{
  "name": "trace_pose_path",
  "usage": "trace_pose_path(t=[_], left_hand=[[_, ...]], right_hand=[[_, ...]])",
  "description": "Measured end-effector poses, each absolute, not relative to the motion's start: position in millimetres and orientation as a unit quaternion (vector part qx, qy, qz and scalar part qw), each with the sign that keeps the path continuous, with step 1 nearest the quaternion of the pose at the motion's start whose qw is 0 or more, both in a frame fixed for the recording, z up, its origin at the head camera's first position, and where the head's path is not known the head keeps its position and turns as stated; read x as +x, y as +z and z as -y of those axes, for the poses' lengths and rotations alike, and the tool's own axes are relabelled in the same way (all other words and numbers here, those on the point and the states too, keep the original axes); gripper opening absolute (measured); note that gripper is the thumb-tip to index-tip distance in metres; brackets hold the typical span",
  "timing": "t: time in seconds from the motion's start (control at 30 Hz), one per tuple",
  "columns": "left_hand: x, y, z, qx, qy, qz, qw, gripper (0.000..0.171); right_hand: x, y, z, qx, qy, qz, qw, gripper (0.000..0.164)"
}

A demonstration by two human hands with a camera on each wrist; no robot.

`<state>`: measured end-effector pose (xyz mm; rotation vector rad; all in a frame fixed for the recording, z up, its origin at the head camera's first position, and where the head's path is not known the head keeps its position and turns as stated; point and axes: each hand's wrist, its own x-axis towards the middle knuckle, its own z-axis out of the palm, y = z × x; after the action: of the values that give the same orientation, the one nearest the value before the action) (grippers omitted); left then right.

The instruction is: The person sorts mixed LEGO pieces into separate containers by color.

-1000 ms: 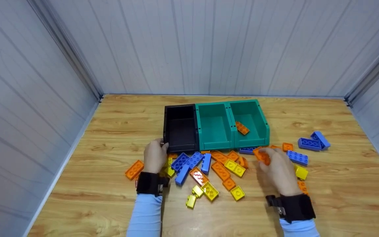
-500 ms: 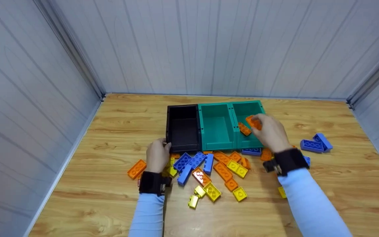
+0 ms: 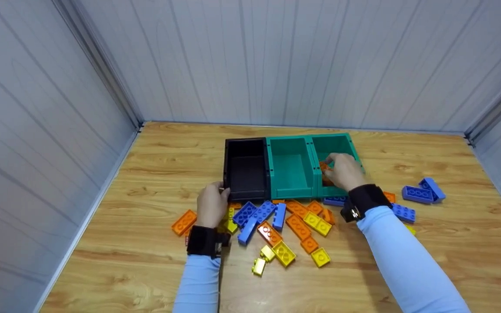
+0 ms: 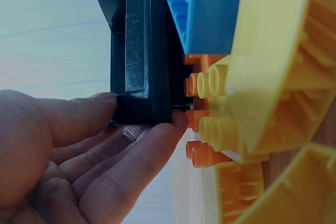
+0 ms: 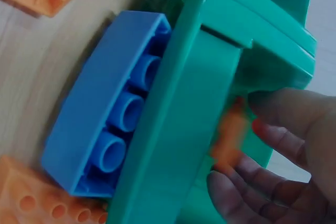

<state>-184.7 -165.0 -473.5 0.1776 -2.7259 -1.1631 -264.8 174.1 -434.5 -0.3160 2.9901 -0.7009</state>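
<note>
At the black bin (image 3: pixel 248 194), my left hand (image 3: pixel 212 205) pinches the front left corner between thumb and fingers; the left wrist view shows this grip on the rim. My right hand (image 3: pixel 346 170) is inside the right green bin (image 3: pixel 357 152). In the right wrist view an orange brick (image 5: pixel 231 135) looks blurred between the parted thumb and fingers, over the bin floor. From the head view the fingers partly cover the orange bricks (image 3: pixel 326 179) in that bin. A blue brick (image 5: pixel 107 108) lies right outside the bin's front wall.
The middle green bin (image 3: pixel 292 192) joins the other two. In front lie several loose blue, orange and yellow bricks (image 3: pixel 284 253). Two blue bricks (image 3: pixel 418 194) lie far right, and an orange brick (image 3: pixel 184 222) sits left of the left wrist. Walls enclose the table.
My right hand has carried an orange brick from the table into the right green bin, and its fingers have parted. The left hand keeps its grip on the black bin.
</note>
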Motion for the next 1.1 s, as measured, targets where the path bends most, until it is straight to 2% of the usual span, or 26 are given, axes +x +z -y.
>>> trace_pose_path(t=[0.13,0.3,0.53,0.7,0.9,1.1], left_hand=[[-185,-473,164,0.058,-0.392,0.914,0.084,0.024],[-185,-473,164,0.053,-0.393,0.914,0.088,0.023],[-184,-471,167,0.049,-0.389,0.917,0.08,0.023],[-182,-468,175,0.055,-0.389,0.917,0.074,0.025],[-180,-466,180,0.055,-0.388,0.916,0.085,0.023],[-178,-465,185,0.063,-0.386,0.916,0.084,0.022]], right_hand=[[-246,-427,-184,-0.094,-0.256,-0.962,-0.003,0.028],[-195,-423,-204,-0.059,-0.307,-0.949,-0.048,0.029],[-133,-449,-230,-0.012,-0.295,-0.955,-0.039,0.032],[-123,-456,-239,0.009,-0.282,-0.959,-0.027,0.033],[-122,-452,-248,0.02,-0.266,-0.963,0.036,0.037],[-118,-453,-247,0.003,-0.259,-0.963,0.076,0.041]])
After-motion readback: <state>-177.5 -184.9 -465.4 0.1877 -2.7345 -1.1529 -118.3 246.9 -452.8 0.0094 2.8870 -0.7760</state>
